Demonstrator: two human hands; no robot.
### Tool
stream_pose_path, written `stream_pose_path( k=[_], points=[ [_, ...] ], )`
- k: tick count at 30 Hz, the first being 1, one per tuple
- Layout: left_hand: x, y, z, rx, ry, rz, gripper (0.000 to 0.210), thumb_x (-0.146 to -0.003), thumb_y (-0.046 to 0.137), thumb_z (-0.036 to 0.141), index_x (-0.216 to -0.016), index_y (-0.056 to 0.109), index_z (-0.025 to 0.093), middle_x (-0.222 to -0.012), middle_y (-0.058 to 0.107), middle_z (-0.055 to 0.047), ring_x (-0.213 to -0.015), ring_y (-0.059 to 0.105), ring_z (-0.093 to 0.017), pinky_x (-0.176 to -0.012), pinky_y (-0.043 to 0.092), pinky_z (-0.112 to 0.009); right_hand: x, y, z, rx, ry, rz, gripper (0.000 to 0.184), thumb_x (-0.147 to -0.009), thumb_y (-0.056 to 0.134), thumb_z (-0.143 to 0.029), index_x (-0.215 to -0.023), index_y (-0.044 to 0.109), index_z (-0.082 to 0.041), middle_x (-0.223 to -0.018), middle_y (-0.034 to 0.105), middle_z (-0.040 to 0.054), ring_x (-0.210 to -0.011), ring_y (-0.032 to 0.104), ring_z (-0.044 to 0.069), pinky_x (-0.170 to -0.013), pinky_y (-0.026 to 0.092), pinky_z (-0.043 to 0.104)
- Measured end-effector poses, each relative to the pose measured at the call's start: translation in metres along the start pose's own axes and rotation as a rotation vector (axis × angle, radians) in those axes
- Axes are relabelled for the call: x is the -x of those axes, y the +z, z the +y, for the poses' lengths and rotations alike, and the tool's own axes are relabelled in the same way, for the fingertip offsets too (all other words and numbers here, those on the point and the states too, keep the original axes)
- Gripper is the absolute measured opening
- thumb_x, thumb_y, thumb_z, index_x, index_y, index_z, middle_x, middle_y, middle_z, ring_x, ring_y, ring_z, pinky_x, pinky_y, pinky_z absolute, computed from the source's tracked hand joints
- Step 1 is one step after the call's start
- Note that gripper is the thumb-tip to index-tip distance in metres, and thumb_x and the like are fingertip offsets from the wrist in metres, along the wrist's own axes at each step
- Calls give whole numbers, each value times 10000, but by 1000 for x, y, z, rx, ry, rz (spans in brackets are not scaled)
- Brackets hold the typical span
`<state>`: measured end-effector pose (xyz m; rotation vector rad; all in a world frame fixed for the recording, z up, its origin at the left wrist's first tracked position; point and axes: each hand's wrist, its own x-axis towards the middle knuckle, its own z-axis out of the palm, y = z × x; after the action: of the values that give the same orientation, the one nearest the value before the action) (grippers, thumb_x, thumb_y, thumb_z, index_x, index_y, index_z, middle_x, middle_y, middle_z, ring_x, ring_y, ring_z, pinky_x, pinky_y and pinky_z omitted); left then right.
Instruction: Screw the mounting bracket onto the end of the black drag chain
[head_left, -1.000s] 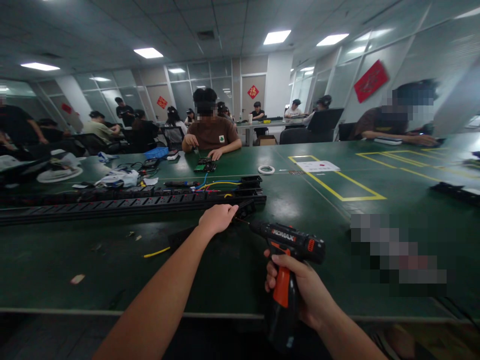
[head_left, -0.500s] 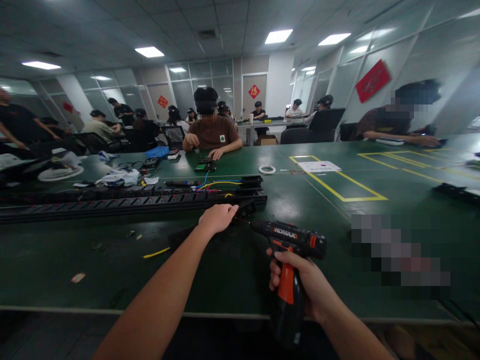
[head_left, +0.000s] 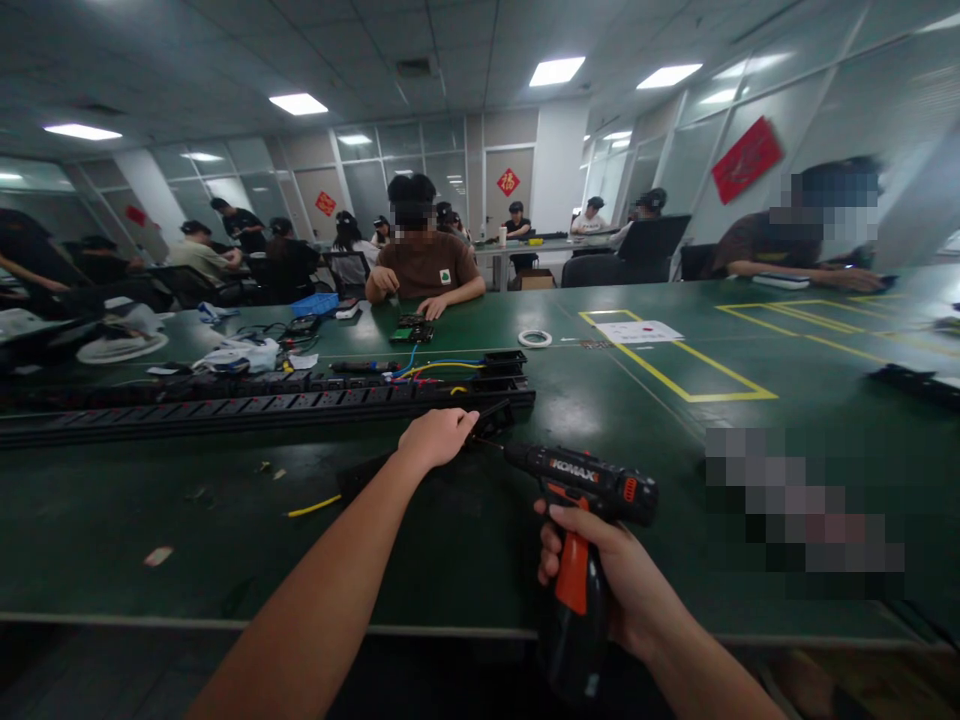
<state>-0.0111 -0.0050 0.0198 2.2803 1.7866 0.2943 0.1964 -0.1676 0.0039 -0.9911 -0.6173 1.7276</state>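
My right fingers are closed round the orange-and-black grip of a cordless drill, so that my right hand bears it upright, the chuck pointing left. Its thin bit reaches to the black part on the bench, just by my left fingertips; whether the tip is seated in it I can't make out. My left hand lies over that part, back upward and fingers together, but most of the fingers are hidden, so I can't tell how tightly they close. The black part pokes out past my knuckles, near the end of a long socket strip that runs off to the left. Beside my left forearm a yellow wire lies on the green bench. Beyond the strip, blue and yellow leads trail near a dark screwdriver-like tool, and a white ring of tape lies flat further right. Across from me, a co-worker in a brown shirt has both hands by a green circuit board.
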Motion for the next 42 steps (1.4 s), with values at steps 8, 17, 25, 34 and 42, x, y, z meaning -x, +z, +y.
stream_pose_path(
  k=[8, 17, 25, 34, 42],
  points=[
    [-2, 0, 0, -20, -1, 3, 665, -904, 154, 664, -1028, 688, 289, -1096, 693, -78, -983, 636, -298, -812, 454, -391, 0, -4, 2, -46, -26, -57, 138, -803, 596, -197, -922, 638, -142, -576, 548, -22, -497, 552, 135, -539, 487, 315],
    [-6, 4, -3, 14, -31, 12, 713, -880, 147, 705, -962, 687, 247, -1077, 694, -105, -985, 630, -297, -828, 443, -381, 0, -5, 2, -39, -37, -63, 149, -789, 587, -188, -920, 639, -140, -572, 545, -23, -490, 550, 137, -535, 487, 323],
    [-6, 5, -3, 23, -40, 29, 724, -867, 134, 722, -916, 675, 244, -1023, 699, -106, -932, 636, -304, -784, 447, -390, 0, -5, 3, -30, -39, -68, 166, -772, 580, -187, -924, 624, -139, -570, 546, -22, -485, 555, 142, -530, 489, 326],
    [-7, 7, -5, 11, -57, 34, 723, -863, 132, 729, -929, 661, 239, -1009, 699, -100, -922, 638, -288, -768, 446, -370, -1, -6, 4, -6, -43, -97, 162, -779, 572, -188, -927, 621, -143, -559, 550, -24, -480, 553, 145, -530, 487, 328],
    [-7, 7, -5, 0, -34, 17, 704, -872, 129, 716, -954, 654, 255, -1037, 700, -87, -944, 638, -283, -770, 450, -366, -3, -7, 4, -39, -39, -91, 159, -785, 577, -188, -927, 633, -144, -567, 550, -25, -483, 550, 140, -534, 488, 326]
  ],
)
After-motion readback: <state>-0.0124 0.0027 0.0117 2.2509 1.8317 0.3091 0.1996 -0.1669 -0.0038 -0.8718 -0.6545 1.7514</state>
